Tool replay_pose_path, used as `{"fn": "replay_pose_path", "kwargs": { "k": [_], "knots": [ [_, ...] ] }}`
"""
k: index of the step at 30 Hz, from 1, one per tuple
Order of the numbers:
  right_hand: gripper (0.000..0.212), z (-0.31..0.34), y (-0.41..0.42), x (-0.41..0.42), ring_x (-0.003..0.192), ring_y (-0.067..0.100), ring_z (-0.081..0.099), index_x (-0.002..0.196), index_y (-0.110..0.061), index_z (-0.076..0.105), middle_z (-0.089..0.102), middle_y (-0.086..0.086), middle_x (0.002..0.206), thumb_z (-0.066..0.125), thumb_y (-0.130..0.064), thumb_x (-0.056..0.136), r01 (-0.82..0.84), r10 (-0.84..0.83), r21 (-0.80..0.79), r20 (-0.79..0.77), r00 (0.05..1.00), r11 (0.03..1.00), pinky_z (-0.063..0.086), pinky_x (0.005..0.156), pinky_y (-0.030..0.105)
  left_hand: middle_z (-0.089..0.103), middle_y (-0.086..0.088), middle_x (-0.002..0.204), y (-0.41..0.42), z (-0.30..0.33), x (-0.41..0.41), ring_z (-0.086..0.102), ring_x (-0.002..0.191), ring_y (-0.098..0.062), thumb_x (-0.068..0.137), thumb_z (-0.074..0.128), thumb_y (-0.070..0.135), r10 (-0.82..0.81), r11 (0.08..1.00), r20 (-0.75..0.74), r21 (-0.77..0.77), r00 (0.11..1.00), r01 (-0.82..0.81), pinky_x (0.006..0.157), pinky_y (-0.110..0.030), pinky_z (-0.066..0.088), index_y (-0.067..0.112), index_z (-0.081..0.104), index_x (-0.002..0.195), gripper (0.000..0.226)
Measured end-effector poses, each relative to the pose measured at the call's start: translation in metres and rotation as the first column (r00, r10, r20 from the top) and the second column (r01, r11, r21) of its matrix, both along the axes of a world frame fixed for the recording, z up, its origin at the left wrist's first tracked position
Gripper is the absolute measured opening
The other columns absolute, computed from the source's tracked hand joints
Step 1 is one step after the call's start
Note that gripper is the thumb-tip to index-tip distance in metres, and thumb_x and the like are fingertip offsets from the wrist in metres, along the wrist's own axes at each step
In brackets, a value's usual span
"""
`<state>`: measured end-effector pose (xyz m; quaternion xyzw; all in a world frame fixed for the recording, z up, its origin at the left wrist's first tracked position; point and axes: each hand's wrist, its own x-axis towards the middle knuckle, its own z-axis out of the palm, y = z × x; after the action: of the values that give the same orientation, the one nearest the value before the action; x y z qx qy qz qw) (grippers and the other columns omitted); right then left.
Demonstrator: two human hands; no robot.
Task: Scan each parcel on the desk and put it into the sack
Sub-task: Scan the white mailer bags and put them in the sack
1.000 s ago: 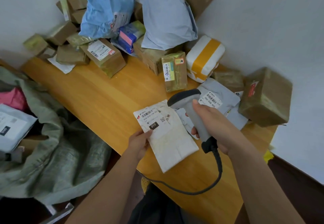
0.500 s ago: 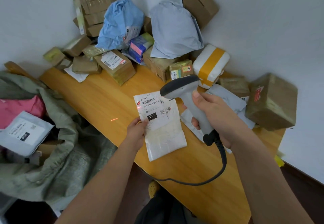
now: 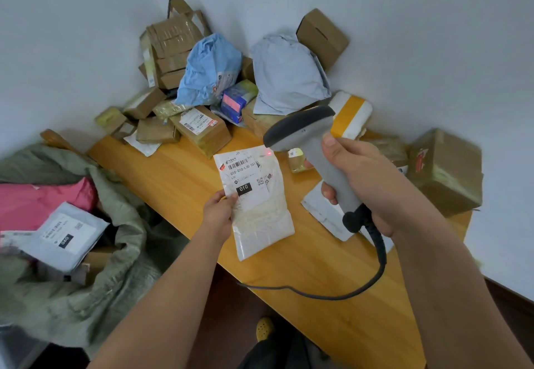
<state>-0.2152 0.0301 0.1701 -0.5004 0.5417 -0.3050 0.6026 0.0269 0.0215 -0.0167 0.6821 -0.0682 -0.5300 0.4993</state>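
Left hand (image 3: 217,214) pinches the white parcel (image 3: 255,199) above the tabletop (image 3: 185,177); right hand (image 3: 364,183) grips the scanner (image 3: 313,149), red dot on its label. Sack (image 3: 115,224) gapes left.

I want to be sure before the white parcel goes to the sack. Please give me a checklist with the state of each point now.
1. Left hand pinches the white parcel at its left edge: ok.
2. Label faces up toward the scanner: ok.
3. Right hand has a firm grip on the scanner handle: ok.
4. Red scan dot lies on the barcode: not ok, it sits at the parcel's top right, beside the barcode.
5. Scan already registered: cannot tell.
6. Sack mouth open to the left, parcels already inside: ok.
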Motion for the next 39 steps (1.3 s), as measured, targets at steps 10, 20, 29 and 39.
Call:
{"fn": "replay_pose_path", "kwargs": {
  "k": [10, 20, 29, 39],
  "knots": [
    [0.039, 0.027, 0.022, -0.005, 0.057, 0.014, 0.051, 0.104, -0.011, 0.064, 0.066, 0.008, 0.098, 0.041, -0.043, 0.103, 0.047, -0.046, -0.053, 0.021, 0.999, 0.997, 0.043, 0.06, 0.033, 0.067, -0.006, 0.096, -0.005, 0.022, -0.005, 0.062, 0.08, -0.019, 0.097, 0.054, 0.001, -0.032, 0.999, -0.032, -0.034, 0.999, 0.031, 0.057, -0.034, 0.049, 0.008, 0.056, 0.116, 0.02],
    [0.042, 0.044, 0.037, -0.01, 0.061, 0.013, 0.055, 0.104, -0.012, 0.062, 0.065, 0.023, 0.102, 0.039, -0.047, 0.103, 0.057, -0.065, -0.152, -0.047, 0.997, 0.987, 0.047, 0.065, 0.034, 0.067, -0.007, 0.098, -0.017, 0.038, -0.027, 0.062, 0.084, -0.022, 0.097, 0.053, 0.001, -0.111, 0.991, -0.081, -0.077, 0.991, 0.105, 0.061, -0.036, 0.051, 0.009, 0.06, 0.099, 0.01],
    [0.034, 0.055, 0.04, -0.019, 0.052, 0.007, 0.056, 0.1, -0.018, 0.061, 0.059, 0.008, 0.078, 0.038, -0.044, 0.103, 0.073, -0.079, -0.131, -0.04, 0.996, 0.989, 0.048, 0.062, 0.032, 0.067, -0.008, 0.1, -0.029, 0.044, -0.037, 0.063, 0.086, -0.022, 0.096, 0.055, 0.001, -0.134, 0.99, -0.069, -0.06, 0.989, 0.13, 0.061, -0.036, 0.05, 0.008, 0.058, 0.1, 0.008],
    [0.038, 0.052, 0.038, -0.023, 0.056, 0.01, 0.053, 0.105, -0.013, 0.061, 0.068, 0.022, 0.104, 0.038, -0.043, 0.104, 0.083, -0.096, -0.157, -0.077, 0.992, 0.984, 0.047, 0.064, 0.034, 0.066, -0.009, 0.1, -0.036, 0.041, -0.047, 0.063, 0.085, -0.022, 0.097, 0.055, 0.002, -0.138, 0.99, -0.063, -0.031, 0.988, 0.137, 0.065, -0.038, 0.052, 0.009, 0.056, 0.099, 0.007]
  ]
}}
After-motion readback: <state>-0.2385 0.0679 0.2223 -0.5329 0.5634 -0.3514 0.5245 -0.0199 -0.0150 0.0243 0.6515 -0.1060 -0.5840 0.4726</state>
